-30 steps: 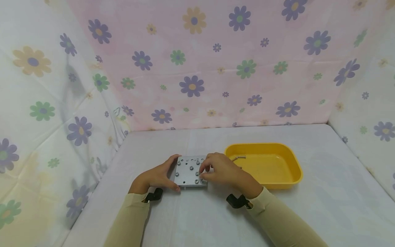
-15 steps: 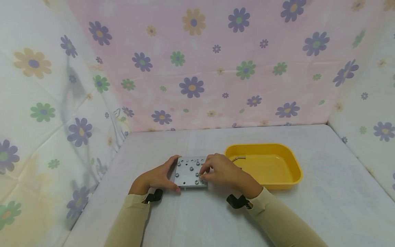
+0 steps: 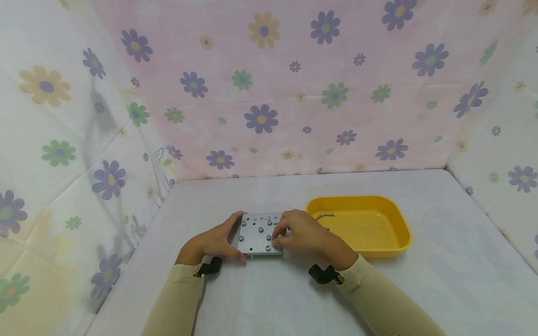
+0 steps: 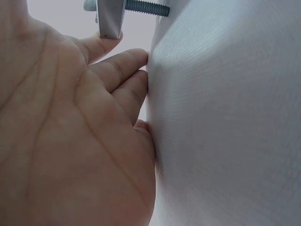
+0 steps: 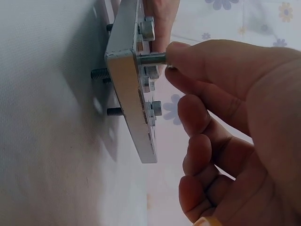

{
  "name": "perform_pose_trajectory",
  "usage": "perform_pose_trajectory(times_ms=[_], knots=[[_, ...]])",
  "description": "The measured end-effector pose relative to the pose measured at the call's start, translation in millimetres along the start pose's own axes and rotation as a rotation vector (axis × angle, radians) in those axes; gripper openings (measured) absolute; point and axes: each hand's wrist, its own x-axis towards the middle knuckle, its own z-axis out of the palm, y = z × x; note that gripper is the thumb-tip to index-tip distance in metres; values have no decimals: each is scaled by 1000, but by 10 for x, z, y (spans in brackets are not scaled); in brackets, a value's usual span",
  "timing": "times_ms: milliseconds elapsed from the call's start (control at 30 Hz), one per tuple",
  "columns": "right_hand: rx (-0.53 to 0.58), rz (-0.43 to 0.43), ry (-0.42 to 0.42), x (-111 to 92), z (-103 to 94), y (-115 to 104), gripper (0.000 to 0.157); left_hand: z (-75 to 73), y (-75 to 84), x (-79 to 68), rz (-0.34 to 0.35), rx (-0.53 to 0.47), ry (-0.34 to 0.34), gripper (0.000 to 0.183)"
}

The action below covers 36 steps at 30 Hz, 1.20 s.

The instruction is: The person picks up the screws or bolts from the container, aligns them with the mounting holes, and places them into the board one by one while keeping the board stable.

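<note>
A silver metal plate (image 3: 254, 242) stands slightly raised above the white table, with several socket-head bolts through its holes. Their threaded ends stick out beneath, as the bolt (image 4: 148, 7) in the left wrist view shows. My left hand (image 3: 210, 240) grips the plate's left side, thumb at the near edge and index finger at the far edge. Near the plate's right edge, my right hand (image 3: 302, 233) pinches a bolt (image 5: 154, 58) between thumb and index finger. Its shank stands in a hole of the plate, while the fingertips cover its head. The other right fingers are curled, touching nothing.
A yellow tray (image 3: 407, 235) stands just right of the plate, partly behind my right hand. Loose bolts (image 3: 328, 214) lie at its left end. Flowered cloth walls (image 3: 286, 112) enclose the table (image 3: 269, 298) at the back and both sides.
My right fingertips have shifted very slightly at the pinched bolt. The plate, the left hand and the tray keep their places; the head view tilted a little.
</note>
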Motion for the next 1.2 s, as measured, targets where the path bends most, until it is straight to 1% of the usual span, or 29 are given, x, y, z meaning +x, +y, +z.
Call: perform_pose_trajectory(times_ms=[400, 733, 900, 1200], knots=[[-68, 4, -6, 7, 41, 6, 7, -4, 11, -3, 8, 7, -2, 135], [-116, -29, -7, 13, 60, 23, 7, -8, 25, -8, 4, 3, -3, 134], [-114, -34, -7, 15, 62, 24, 5, -5, 29, -13, 3, 3, 1, 134], [-103, -55, 16, 0, 75, 33, 4, -2, 33, -15, 10, 12, 1, 135]])
